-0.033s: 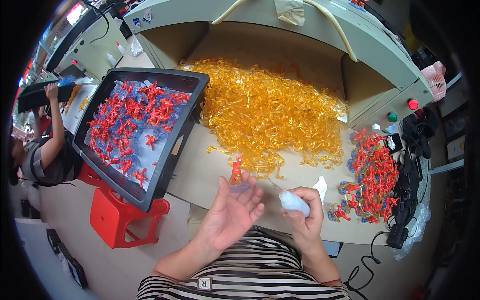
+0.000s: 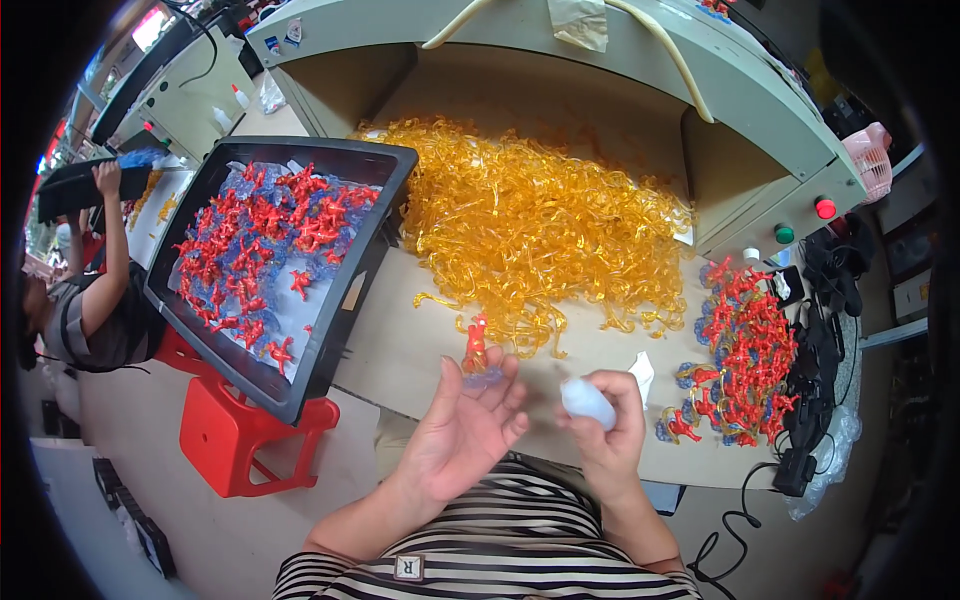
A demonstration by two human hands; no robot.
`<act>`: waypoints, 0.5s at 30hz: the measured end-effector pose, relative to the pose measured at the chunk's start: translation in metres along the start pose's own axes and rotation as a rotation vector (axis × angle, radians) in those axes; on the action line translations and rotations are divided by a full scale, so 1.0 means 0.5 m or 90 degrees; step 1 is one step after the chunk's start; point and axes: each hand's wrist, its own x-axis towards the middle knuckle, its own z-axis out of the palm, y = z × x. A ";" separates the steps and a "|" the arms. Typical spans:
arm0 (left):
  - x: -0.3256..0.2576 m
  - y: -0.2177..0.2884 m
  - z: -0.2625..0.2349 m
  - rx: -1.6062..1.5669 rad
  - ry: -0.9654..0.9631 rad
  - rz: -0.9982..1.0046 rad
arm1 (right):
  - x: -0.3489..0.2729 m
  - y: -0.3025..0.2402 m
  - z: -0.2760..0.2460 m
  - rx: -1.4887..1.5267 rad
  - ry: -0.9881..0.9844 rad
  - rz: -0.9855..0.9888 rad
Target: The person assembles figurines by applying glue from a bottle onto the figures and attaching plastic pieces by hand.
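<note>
My left hand [image 2: 462, 430] is palm up, its fingers curled at the base of a small red figurine [image 2: 475, 342]. The figurine stands upright on a translucent bluish-purple base that rests at the fingertips. A bit of yellow shows beside its head. My right hand [image 2: 612, 425] is wrapped round a whitish squeeze bottle [image 2: 588, 403], a short way right of the figurine and apart from it. The bottle's thin tip cannot be made out. Just beyond both hands lies a large heap of translucent yellow curled pieces [image 2: 540, 230].
A black tray [image 2: 330, 350] of red-and-blue figurines stands at left, above a red stool [image 2: 215, 440]. More figurines [image 2: 750, 350] cluster at right, near black cables [image 2: 825, 330]. A white paper scrap [image 2: 642, 375] lies on the table. A person [image 2: 85, 310] holds a dark tray at far left.
The squeeze bottle has turned, and its thin tip no longer shows beside the figurine. The figurine has shifted slightly in my left hand. The person at far left has moved the dark tray a little.
</note>
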 end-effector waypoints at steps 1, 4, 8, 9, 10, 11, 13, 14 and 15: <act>0.000 -0.006 -0.005 0.000 -0.001 -0.002 | 0.006 0.002 0.012 0.079 0.014 0.006; 0.000 -0.014 -0.018 0.052 -0.021 -0.005 | 0.024 -0.005 0.048 0.195 0.017 0.076; -0.005 -0.023 0.001 0.142 0.013 0.013 | 0.030 0.010 0.055 0.115 -0.004 0.015; -0.006 -0.025 0.009 0.165 0.031 0.028 | 0.033 0.010 0.056 0.115 -0.007 0.017; -0.008 -0.026 0.013 0.163 0.032 0.030 | 0.034 0.011 0.057 0.106 -0.022 -0.002; -0.010 -0.026 0.019 0.183 0.038 0.048 | 0.037 0.010 0.057 0.096 -0.036 -0.022; -0.011 -0.027 0.019 0.202 0.045 0.065 | 0.038 0.004 0.054 0.106 -0.045 0.006; -0.011 -0.025 0.012 0.219 0.036 0.060 | 0.039 0.002 0.052 0.117 -0.053 0.034; -0.011 -0.022 0.004 0.236 0.027 0.055 | 0.041 -0.001 0.049 0.117 -0.054 0.036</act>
